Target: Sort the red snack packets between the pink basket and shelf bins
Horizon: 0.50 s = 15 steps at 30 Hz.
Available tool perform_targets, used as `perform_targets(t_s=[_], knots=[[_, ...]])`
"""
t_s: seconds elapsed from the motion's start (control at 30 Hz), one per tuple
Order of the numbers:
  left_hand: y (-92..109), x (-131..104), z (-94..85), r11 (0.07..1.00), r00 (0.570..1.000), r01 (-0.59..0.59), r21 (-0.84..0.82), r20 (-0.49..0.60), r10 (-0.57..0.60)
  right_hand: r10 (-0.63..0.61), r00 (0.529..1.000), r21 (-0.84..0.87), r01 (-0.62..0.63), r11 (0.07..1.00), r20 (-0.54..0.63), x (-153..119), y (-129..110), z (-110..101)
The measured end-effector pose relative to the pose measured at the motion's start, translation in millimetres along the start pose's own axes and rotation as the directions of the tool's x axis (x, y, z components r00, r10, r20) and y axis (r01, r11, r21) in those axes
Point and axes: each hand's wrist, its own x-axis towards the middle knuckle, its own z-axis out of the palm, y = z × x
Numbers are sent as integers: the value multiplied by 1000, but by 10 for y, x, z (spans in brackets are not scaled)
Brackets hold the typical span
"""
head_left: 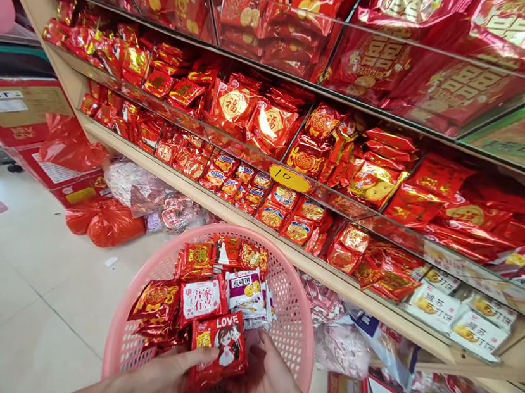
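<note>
1. The shelves (241, 216) filled the view ahead of you, with red and gold sweets behind clear fronts. Their top and right ends were cut off by the frame.
2. The pink basket (295, 277) sat low in front of you, just below the bottom shelf. Its near rim was out of view, so what held it up could not be told.
3. Your left hand (163, 379) gripped the LOVE packet (219, 347), with the thumb pressed on its lower face and the fingers hidden beneath.
4. Your right hand (268, 385) lay at the same packet's right edge with its fingers loosely curled. It possibly only touched the packet, and a real grip could not be told.
5. The LOVE packet was inside the basket at its near side, on top of the other packets (202, 297). By my reading, you were handling one packet among those gathered.
6. Any next move would call for a firm pinch on that slippery wrapper and for keeping the basket level, as the pile sat loose.
7. The yellow tag (288, 178) on the shelf front read 10. Most print on the wrappers was too small to make out.
</note>
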Motion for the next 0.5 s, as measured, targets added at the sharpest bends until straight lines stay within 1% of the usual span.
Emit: perform_targets(t_s=[0.13,0.2,0.27,0.3,0.33,0.37,0.43,0.5], knots=[[-31,15,-12,999,999,-38,-7,4,38,77,994,-74,-71,995,78,-1,-99,81],[-33,4,-15,1000,999,-25,-2,-24,25,130,983,-114,-115,987,133,-30,-121,92],[-20,-19,-9,1000,1000,6,5,-15,-6,182,971,-176,-154,972,155,-65,-129,66],[-9,-31,-2,1000,1000,20,8,12,-20,178,973,-202,-147,968,145,-75,-127,42],[3,-39,6,999,998,31,12,45,-32,149,981,-222,-119,968,122,-77,-122,13],[14,-43,15,999,996,42,18,73,-43,104,990,-238,-80,968,90,-68,-113,-15],[26,-35,38,997,993,68,31,93,-71,29,999,-263,-21,965,27,-24,-86,-53],[19,-11,65,996,990,81,23,116,-83,38,999,-272,-40,961,-13,37,-46,-50]])
